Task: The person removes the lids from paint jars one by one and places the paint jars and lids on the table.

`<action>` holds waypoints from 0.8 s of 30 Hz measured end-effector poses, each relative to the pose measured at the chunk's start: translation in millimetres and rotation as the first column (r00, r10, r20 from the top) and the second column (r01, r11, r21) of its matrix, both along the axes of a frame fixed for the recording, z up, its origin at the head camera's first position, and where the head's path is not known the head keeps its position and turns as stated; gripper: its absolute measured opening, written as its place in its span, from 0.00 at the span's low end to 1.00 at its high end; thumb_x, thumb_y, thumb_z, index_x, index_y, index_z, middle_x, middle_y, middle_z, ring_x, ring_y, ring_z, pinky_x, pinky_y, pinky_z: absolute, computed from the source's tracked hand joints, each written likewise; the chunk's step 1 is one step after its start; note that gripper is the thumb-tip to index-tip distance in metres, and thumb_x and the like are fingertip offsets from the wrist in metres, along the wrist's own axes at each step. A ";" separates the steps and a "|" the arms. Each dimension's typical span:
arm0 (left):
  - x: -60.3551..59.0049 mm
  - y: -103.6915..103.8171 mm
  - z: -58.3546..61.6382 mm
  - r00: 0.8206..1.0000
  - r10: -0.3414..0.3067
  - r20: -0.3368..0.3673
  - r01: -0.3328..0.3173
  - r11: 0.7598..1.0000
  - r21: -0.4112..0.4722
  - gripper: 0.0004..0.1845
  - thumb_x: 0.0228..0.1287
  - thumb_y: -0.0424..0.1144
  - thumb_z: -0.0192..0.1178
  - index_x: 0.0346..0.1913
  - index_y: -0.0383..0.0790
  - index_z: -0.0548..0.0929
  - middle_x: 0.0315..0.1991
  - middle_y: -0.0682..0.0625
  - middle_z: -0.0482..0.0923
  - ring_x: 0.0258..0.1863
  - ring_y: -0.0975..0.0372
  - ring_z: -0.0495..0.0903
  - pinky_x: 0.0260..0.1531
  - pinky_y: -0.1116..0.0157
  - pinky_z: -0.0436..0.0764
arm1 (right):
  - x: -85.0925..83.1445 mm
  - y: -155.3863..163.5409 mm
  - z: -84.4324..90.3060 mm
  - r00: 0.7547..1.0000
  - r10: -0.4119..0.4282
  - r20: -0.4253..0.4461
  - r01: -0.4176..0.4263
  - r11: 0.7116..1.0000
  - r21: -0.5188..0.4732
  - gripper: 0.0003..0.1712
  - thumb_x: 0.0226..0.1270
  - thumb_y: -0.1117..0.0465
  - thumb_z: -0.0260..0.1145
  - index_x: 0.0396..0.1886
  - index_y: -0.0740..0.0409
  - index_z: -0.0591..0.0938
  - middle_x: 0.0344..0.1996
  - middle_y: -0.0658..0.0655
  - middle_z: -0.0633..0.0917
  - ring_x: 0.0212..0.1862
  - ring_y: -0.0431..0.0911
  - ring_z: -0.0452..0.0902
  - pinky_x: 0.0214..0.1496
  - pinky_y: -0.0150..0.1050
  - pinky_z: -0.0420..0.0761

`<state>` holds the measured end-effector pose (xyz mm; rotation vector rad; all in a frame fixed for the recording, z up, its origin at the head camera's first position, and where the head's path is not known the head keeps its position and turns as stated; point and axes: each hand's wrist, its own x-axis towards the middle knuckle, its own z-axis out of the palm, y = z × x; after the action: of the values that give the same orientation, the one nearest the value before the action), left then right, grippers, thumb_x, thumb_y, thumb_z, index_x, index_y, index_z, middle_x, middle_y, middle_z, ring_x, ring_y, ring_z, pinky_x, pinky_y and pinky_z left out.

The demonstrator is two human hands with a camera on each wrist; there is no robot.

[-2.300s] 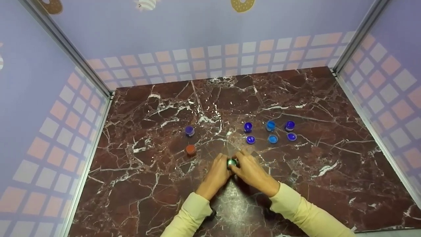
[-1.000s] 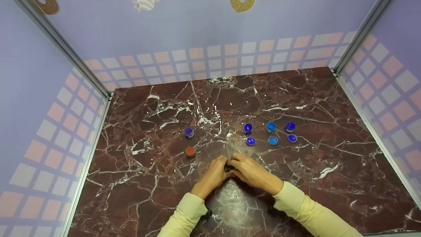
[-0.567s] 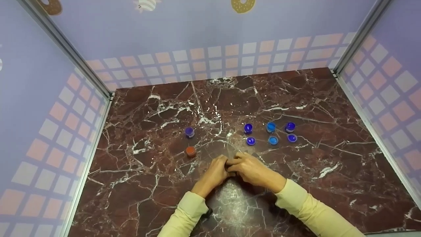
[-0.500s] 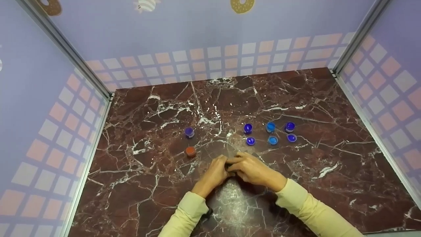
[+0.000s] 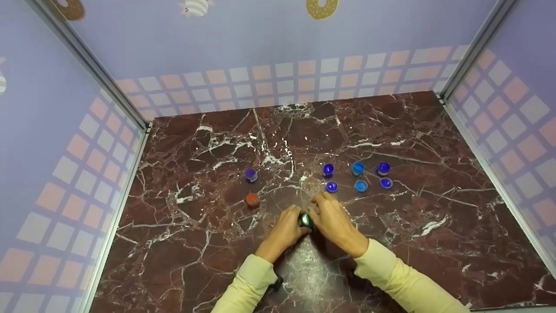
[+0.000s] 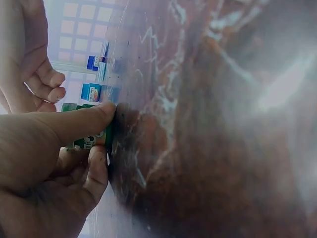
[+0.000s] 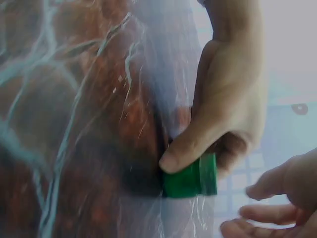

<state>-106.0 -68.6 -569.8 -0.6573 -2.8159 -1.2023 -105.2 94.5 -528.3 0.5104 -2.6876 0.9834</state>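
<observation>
Right now my left hand [image 5: 284,226] pinches the small green plastic jar [image 5: 305,220] upright on the dark red marble counter [image 5: 417,130], while my right hand [image 5: 331,217] sits loose beside it. Judging by this, I'm mid-uncapping; next I need a firm twist of its lid.

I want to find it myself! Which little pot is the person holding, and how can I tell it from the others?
Look at the dark red marble table, near its front middle, where the left hand and right hand meet. Between them sits the small green pot, gripped by the left hand. It is the only green one; the others are blue, purple or orange.
</observation>
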 end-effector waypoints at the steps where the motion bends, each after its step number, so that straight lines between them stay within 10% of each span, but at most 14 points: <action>1: 0.3 0.0 -0.5 1.000 0.002 -0.011 -0.002 1.000 -0.003 0.18 0.48 0.30 0.79 0.37 0.32 0.80 0.34 0.46 0.78 0.36 0.55 0.79 0.41 0.57 0.81 | 1.4 -2.7 -0.1 1.000 -0.007 0.010 0.007 1.000 0.024 0.09 0.63 0.68 0.71 0.41 0.69 0.84 0.37 0.63 0.83 0.34 0.58 0.84 0.35 0.50 0.86; 14: 3.7 1.7 -2.8 0.991 0.040 -0.125 -0.044 0.998 -0.035 0.08 0.52 0.23 0.66 0.35 0.33 0.81 0.32 0.45 0.78 0.33 0.52 0.81 0.37 0.56 0.82 | 9.8 -23.9 -9.4 0.997 0.023 -0.079 -0.005 0.972 0.233 0.13 0.59 0.67 0.75 0.29 0.65 0.77 0.29 0.62 0.77 0.27 0.63 0.81 0.27 0.54 0.82; 24: 3.9 1.9 -1.6 0.993 0.043 -0.111 -0.048 0.998 -0.036 0.11 0.47 0.23 0.70 0.34 0.34 0.81 0.32 0.46 0.78 0.35 0.51 0.81 0.39 0.56 0.81 | 4.5 -11.5 -11.8 0.976 0.201 -0.082 -0.178 0.957 0.230 0.11 0.56 0.71 0.75 0.32 0.69 0.79 0.32 0.61 0.77 0.28 0.59 0.80 0.30 0.51 0.82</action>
<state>-102.1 -66.7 -571.4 -0.6369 -2.7539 -1.0716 -100.8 82.9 -540.1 0.8545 -2.7053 0.6804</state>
